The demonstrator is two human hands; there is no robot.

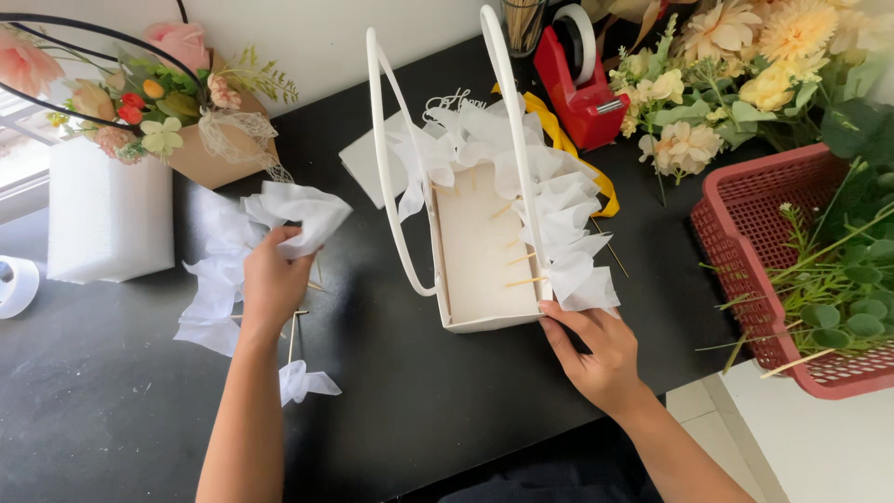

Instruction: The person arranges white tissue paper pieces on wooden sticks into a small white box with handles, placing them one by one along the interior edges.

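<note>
Nearest us, our right hand (601, 359) pinches the near right corner of the white box basket (484, 256), which lies at mid-table on the black tabletop (400, 401). Our left hand (270, 284) is closed on a white tissue ruffle (303, 219) from the loose pile at its side, some pieces mounted on thin wooden sticks (293, 335).

We judge the tissue feather-light, limp, easily torn; best taken by the stick, not the paper. The basket looks like light, stiff card; grip wall or hoop handles (386, 168).

Beyond: red tape dispenser (577, 93), artificial flowers (745, 65), red mesh basket (792, 261).
</note>
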